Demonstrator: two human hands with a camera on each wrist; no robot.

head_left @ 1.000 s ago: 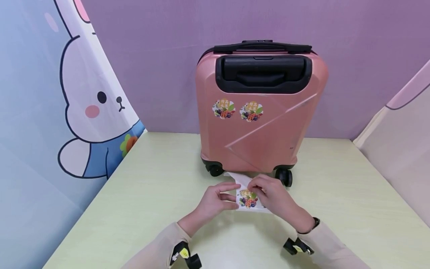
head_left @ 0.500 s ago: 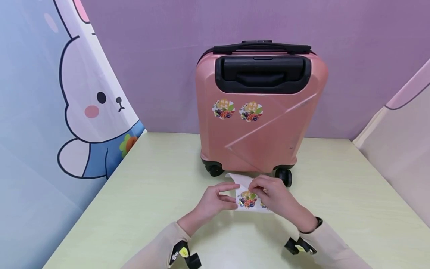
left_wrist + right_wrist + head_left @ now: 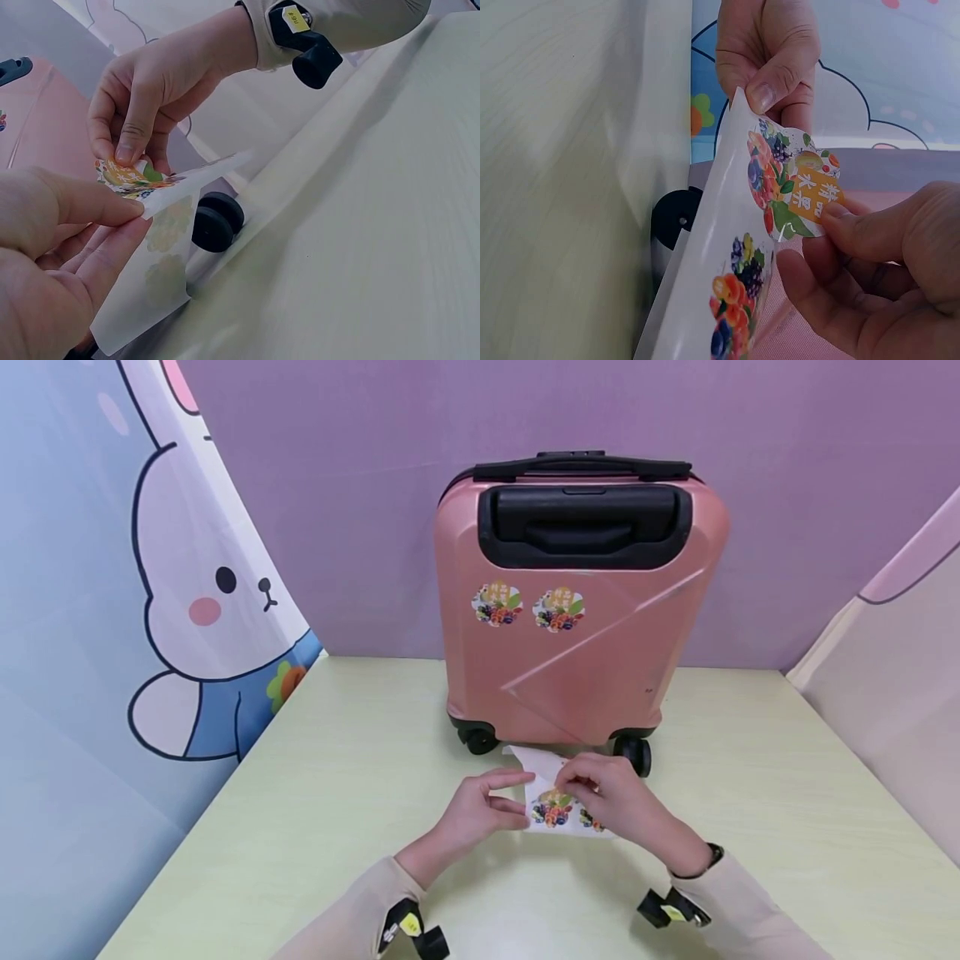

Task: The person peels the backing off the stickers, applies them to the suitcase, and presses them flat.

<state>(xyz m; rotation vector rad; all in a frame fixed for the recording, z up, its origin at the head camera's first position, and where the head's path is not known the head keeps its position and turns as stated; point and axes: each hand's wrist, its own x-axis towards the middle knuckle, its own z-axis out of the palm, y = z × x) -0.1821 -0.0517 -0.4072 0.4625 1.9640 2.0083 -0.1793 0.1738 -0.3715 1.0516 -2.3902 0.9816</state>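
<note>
My left hand (image 3: 476, 806) pinches the edge of a white sticker sheet (image 3: 534, 762) between thumb and fingers. On the sheet are round fruit stickers, one of them a second print (image 3: 739, 292) lying flat in the right wrist view. With thumb and forefinger my right hand (image 3: 611, 793) pinches the orange-labelled edge of a fruit sticker (image 3: 802, 184). That sticker is bent up, partly lifted from the backing. Behind the hands stands a pink suitcase (image 3: 577, 660), upright, with two matching stickers, a left one (image 3: 497, 604) and a right one (image 3: 558, 610), side by side on its face.
The suitcase's black wheels (image 3: 632, 755) rest on the pale table (image 3: 360, 777), just beyond the sheet. A purple backdrop (image 3: 345, 527) rises behind it. A blue panel with a cartoon rabbit (image 3: 210, 560) stands left, and a whitish panel (image 3: 892, 677) stands right.
My right hand has shifted slightly right and down, lifting the sticker's edge a little, and more of the neighbouring sticker shows. My left hand keeps its grip on the sheet, nearly still.
</note>
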